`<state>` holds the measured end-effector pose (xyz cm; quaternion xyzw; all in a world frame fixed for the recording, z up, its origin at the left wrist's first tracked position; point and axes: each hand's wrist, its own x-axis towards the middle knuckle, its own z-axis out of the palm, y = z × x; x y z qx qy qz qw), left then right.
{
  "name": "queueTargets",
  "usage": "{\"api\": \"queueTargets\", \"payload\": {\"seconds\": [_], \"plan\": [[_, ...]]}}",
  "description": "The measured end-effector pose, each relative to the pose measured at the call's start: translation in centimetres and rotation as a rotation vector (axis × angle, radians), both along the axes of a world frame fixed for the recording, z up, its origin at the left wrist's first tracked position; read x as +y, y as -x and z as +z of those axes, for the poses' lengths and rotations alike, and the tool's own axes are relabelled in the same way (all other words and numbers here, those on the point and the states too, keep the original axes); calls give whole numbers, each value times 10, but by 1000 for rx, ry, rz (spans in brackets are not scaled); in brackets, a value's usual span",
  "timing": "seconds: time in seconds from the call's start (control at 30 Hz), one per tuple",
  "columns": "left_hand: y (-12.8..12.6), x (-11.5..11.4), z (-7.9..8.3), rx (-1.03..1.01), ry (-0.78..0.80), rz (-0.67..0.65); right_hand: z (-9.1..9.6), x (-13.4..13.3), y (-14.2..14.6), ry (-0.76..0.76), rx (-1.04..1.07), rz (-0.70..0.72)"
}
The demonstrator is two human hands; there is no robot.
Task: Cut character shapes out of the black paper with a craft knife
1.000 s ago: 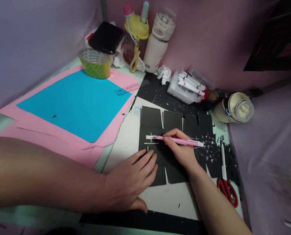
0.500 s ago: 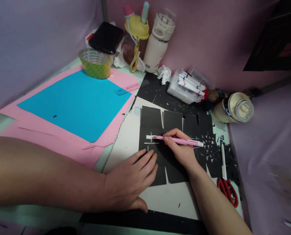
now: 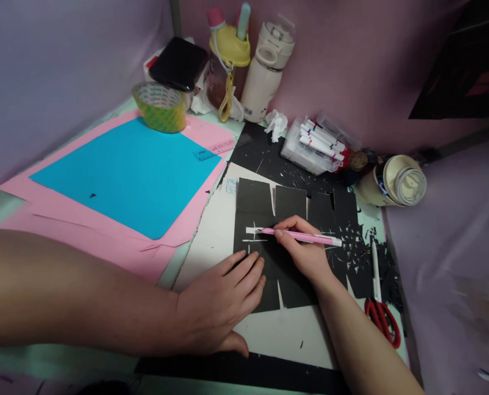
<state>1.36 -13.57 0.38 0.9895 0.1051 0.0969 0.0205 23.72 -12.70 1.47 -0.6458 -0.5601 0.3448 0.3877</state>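
Black paper, slit at near and far edges, lies on white card showing bare leftward. The left hand lies open over the paper's left edge; the right hand pinches a pink pen, scissors farther right.

matt black paper mid-frame, smooth plastic pink pen, smooth matt blue paper at left, glossy black phone upper left, crumpled white tissue upper center.

The light is dim, darkest toward the upper right.
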Motion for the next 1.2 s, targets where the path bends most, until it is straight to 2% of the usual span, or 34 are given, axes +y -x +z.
{"api": "queueTargets", "payload": {"seconds": [0.37,0.57,0.63,0.77,0.83,0.93,1.1,1.2], "plan": [[1,0,-1,-3,-9,-10,1,-1,0,-1,-4,12],[0,4,5,-48,4,-41,0,-1,0,2,36,9],[-2,5,10,-147,31,-134,-1,-1,0,6,54,7],[-3,2,15,-417,195,-530,-3,-1,-2,25,59,1],[-1,-2,13,-441,304,-624,-4,-1,-2,30,55,-7],[4,-7,8,-446,370,-604,-3,-1,-2,30,55,-4],[7,-5,9,-589,247,-547,-2,-1,-2,20,57,4],[7,-2,10,-597,248,-548,-2,-1,-1,18,64,6]]}}
